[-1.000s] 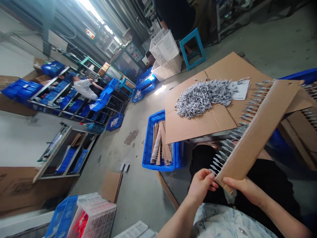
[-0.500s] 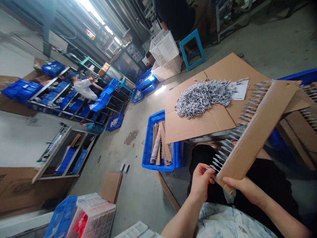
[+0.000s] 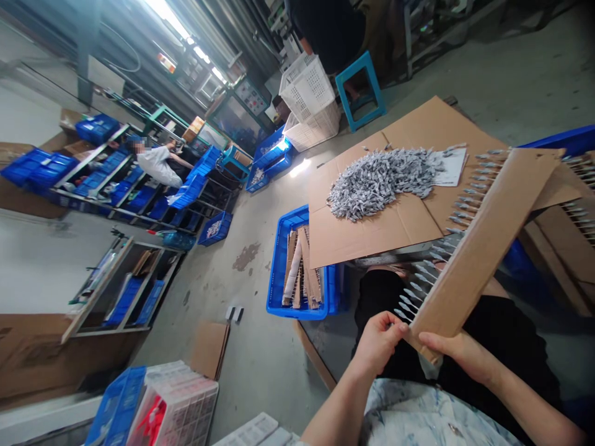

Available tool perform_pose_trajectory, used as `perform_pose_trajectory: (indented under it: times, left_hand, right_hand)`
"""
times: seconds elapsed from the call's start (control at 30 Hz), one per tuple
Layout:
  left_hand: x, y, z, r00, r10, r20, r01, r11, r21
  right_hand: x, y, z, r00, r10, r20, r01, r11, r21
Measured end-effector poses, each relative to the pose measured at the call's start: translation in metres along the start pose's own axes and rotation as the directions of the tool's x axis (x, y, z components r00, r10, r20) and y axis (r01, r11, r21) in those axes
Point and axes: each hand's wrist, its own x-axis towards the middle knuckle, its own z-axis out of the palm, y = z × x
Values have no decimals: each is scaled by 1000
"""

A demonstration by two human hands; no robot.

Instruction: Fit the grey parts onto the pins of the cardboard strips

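Observation:
I hold a long cardboard strip (image 3: 483,241) slanting up to the right, with a row of small grey metal pieces (image 3: 421,282) stuck along its left edge. My right hand (image 3: 458,353) grips the strip's near end from below. My left hand (image 3: 379,344) is closed at the same corner, its fingertips pinched by the lowest grey pieces. A heap of loose grey metal pieces (image 3: 379,179) lies on a flat cardboard sheet (image 3: 372,232) beyond the strip.
A blue crate (image 3: 279,272) with cardboard strips stands on the floor left of the sheet. Another loaded strip (image 3: 579,204) lies at the right. White baskets (image 3: 309,93), a blue stool (image 3: 360,87) and a seated person are behind; another person works at blue-bin shelves (image 3: 116,179).
My left hand rose to the lowest pieces on the strip's edge, then dropped back a little to the corner. The strip has barely shifted.

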Motion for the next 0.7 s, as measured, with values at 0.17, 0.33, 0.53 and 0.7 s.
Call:
perform_pose_trajectory:
  times: [0.17,0.33,0.53,0.7]
  left_hand:
    - [4,-4,7,999,-19,-32,16,995,-98]
    - [2,-5,13,996,21,-90,-37,983,-182]
    - [2,-7,18,991,39,-128,-67,973,-223]
    - [6,-11,20,985,63,-163,-107,954,-279]
  right_hand:
    - [1,0,-1,999,8,37,-8,1000,-9]
    - [0,0,3,1000,-15,-10,15,1000,9]
    - [4,5,5,1000,-2,-2,2,1000,-2]
    - [3,1,4,1000,-22,-7,22,1000,-7]
